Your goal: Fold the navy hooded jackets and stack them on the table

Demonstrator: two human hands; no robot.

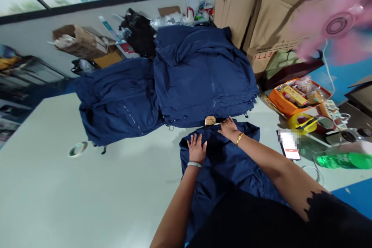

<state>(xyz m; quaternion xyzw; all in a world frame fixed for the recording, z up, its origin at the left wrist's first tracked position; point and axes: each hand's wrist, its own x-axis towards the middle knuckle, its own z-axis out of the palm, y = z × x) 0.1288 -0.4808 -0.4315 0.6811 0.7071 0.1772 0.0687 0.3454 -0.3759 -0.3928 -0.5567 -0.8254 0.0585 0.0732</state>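
A navy blue garment lies flat on the pale table right in front of me. My left hand rests on its upper left part, fingers spread flat. My right hand lies flat near the garment's top edge, fingers stretched toward a small tan tag. Neither hand holds anything. A silver bangle is on my left wrist, a gold one on my right.
A tall stack of folded navy garments and a looser navy pile sit behind. A tape roll lies at left. A phone, orange tray, green bottle, cardboard boxes and pink fan crowd the right.
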